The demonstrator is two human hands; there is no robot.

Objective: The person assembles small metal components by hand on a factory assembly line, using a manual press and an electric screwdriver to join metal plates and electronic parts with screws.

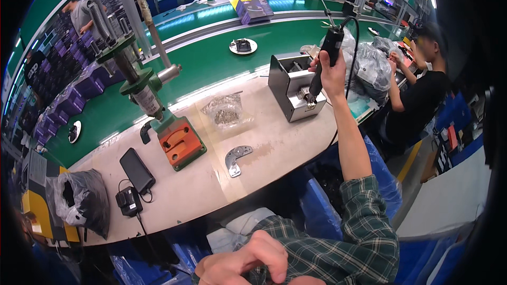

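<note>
My right hand [334, 74] is wrapped round a black electric screwdriver [331, 45], held upright with its cord looping over to the right. The tool's lower tip is at the front of a grey metal screw feeder [309, 110]; whether it touches a screw is too small to tell. Low in the view, my left hand [245, 261] is close to my body with its fingers curled in; anything inside is hidden. A curved silver metal part [236, 159] lies on the worktable [264, 171], and a clear bag of small screws [227, 116] lies behind it.
A green lever press [140, 87] with an orange fixture [182, 142] stands left of centre. Beside it lie a black phone-like device [137, 170] and a charger [128, 202]. A plastic bag of dark parts [87, 200] sits far left. A co-worker [422, 87] works at right.
</note>
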